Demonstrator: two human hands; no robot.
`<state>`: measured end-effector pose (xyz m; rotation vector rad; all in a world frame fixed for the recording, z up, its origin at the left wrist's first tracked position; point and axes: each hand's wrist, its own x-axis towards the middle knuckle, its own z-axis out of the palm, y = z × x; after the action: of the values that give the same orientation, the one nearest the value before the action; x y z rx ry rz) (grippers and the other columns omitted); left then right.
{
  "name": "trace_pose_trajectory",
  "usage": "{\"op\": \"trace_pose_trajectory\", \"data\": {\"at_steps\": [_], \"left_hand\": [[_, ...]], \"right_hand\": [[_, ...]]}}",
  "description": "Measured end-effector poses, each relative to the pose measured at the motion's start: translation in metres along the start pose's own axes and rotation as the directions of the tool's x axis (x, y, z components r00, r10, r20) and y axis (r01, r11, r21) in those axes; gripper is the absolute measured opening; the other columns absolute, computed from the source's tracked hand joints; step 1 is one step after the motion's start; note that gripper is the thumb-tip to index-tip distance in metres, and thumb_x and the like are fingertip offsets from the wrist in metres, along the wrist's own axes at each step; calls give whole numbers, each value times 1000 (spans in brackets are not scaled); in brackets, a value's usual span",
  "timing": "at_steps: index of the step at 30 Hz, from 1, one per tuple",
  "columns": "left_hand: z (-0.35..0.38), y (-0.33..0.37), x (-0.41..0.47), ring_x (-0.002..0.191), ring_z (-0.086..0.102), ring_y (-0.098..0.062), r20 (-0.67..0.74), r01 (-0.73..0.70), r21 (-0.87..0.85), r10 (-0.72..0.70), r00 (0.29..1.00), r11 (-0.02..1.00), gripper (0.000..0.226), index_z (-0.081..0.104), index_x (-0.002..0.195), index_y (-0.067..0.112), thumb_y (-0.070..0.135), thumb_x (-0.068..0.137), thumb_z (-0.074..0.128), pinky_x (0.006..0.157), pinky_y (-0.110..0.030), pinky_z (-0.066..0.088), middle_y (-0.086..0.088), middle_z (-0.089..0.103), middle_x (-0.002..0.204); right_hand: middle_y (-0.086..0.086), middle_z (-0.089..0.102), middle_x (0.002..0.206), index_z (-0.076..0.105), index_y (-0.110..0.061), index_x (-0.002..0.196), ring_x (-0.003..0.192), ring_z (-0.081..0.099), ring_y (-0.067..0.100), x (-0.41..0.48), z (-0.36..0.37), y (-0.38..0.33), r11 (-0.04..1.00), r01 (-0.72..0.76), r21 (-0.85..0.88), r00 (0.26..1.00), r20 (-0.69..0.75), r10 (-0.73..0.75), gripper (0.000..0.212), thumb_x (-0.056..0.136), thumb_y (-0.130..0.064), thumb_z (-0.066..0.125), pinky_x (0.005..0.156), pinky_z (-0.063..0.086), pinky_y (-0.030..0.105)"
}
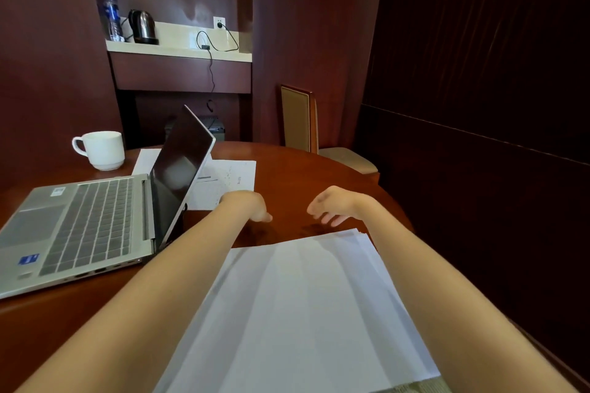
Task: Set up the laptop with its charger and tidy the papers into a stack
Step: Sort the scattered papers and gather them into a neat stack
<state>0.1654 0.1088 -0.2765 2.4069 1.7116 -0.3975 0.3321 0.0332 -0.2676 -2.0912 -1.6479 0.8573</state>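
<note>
paper stack (306,306) lay on the table (303,169) near the open laptop (95,220). left hand (250,206) and right hand (335,206) hovered beyond it, fingers loosely curled, holding nothing.

Bare strip of round reddish-brown wooden tabletop (287,169) lies between the stack of white papers (303,313) at the near edge and the loose printed white sheets (230,185) farther back. The left hand (252,206) and right hand (332,206) are over it, apart, holding nothing.

Left side blocked: open silver laptop (86,223), raised dark screen just beside the left forearm. White ceramic mug (103,150) behind it, at the far left edge.

Right side bare to the edge. Wooden chair with beige padding (300,118) stands beyond the far edge.
</note>
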Motion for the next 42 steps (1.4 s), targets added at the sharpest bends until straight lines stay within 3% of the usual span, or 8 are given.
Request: {"op": "trace_pose_trajectory", "data": {"at_steps": [5,10,15,18,26,32,38,42], "left_hand": [[19,-17,23,125,43,-32,-51,100,-54,-103,993,994,66,35,139,14,56,90,45,103,-40,37,-12,41,139],[32,-35,38,140,18,-38,-110,194,-116,-207,972,974,78,12,148,15,62,90,36,113,-46,20,-17,14,154],[46,-53,53,144,0,-36,-122,68,-154,-87,989,986,72,4,150,20,62,93,20,115,-50,4,-17,0,156],[49,-57,61,143,9,-33,-217,-21,-159,-14,976,987,68,9,149,21,58,95,25,115,-49,10,-13,10,156],[39,-46,68,134,35,-29,-261,-168,-216,109,959,962,64,18,148,20,47,95,40,107,-41,31,-10,32,149],[42,-44,68,134,36,-26,-252,-227,-288,154,955,930,63,18,148,21,43,94,43,108,-39,32,-5,30,151],[44,-42,63,133,38,-24,-208,-265,-329,204,957,906,57,23,147,24,43,96,41,108,-37,31,-2,31,151],[45,-30,56,138,31,-23,-209,-323,-344,264,942,881,60,19,148,26,43,96,42,112,-38,27,1,23,154]], "right_hand": [[16,53,132,48,-4,133,118,55,29,26,26,-21,940,-38,338,999,12,36,38,96,-6,49,93,49,35],[18,47,136,41,-4,137,118,54,30,54,47,-42,778,-107,618,994,45,102,44,94,-5,52,93,49,34],[21,44,138,34,-7,141,122,52,34,82,55,-55,549,-164,819,979,68,190,52,92,3,48,96,47,38],[22,43,139,33,-6,141,124,49,35,94,57,-64,480,-189,857,974,102,200,51,92,4,44,101,43,42],[16,52,128,38,-8,135,113,56,25,116,60,-78,610,-224,761,957,54,284,42,95,-9,49,87,50,32],[10,55,70,49,-3,94,52,53,15,140,74,-66,832,-231,504,920,-164,355,7,93,-8,54,69,55,24],[12,56,67,44,-4,94,53,57,14,130,59,-54,838,-277,470,916,-135,378,9,94,-6,53,66,54,24],[13,60,83,50,-2,116,53,59,15,118,49,-37,865,-279,418,890,-226,397,22,94,-7,52,56,54,22]]}}
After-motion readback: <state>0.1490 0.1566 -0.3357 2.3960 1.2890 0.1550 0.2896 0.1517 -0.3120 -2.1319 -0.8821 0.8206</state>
